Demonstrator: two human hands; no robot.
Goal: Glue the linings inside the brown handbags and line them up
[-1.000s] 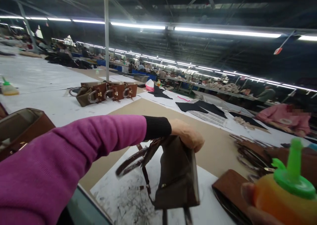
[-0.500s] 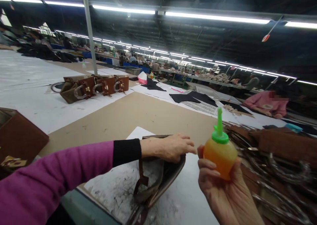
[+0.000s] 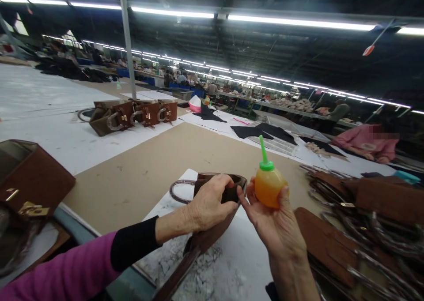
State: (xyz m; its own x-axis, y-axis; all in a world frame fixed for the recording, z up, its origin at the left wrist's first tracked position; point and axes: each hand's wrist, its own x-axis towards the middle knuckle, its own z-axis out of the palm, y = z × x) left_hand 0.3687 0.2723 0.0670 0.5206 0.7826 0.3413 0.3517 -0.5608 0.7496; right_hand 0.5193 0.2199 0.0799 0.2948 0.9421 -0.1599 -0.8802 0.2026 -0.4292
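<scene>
- The head camera looks forward and down along a long work table [image 3: 159, 159] in a large hall lit by strip lights.
- My left hand [image 3: 207, 201] reaches in from the lower left, wearing a purple sleeve with a black cuff. The back of the hand faces up. The fingers are curled tight over the top rim of a dark brown bag [image 3: 207, 239], gripping it.
- The bag sits right in front of me on a stained white sheet [image 3: 238, 265]. It is tilted, and its curved handle [image 3: 179, 193] sticks out to the left.
- My right hand [image 3: 271, 228] rises from the bottom edge with the palm turned toward me. Its fingers and thumb are wrapped around a small orange bottle [image 3: 267, 187].
- The bottle is held nearly upright, just right of the bag's rim, with its green cap and thin nozzle pointing up. My thumb lies close to the rim; I cannot tell whether it touches.
- To my right is a heap of brown straps and leather pieces [image 3: 364, 212].
- At the left edge stands another brown bag [image 3: 33, 177] with gold fittings.
- Farther off, three bags in a row [image 3: 132, 114] sit beside a metal post [image 3: 127, 40].
- Across the table on the right, a person in pink [image 3: 364, 142] leans over their work.
</scene>
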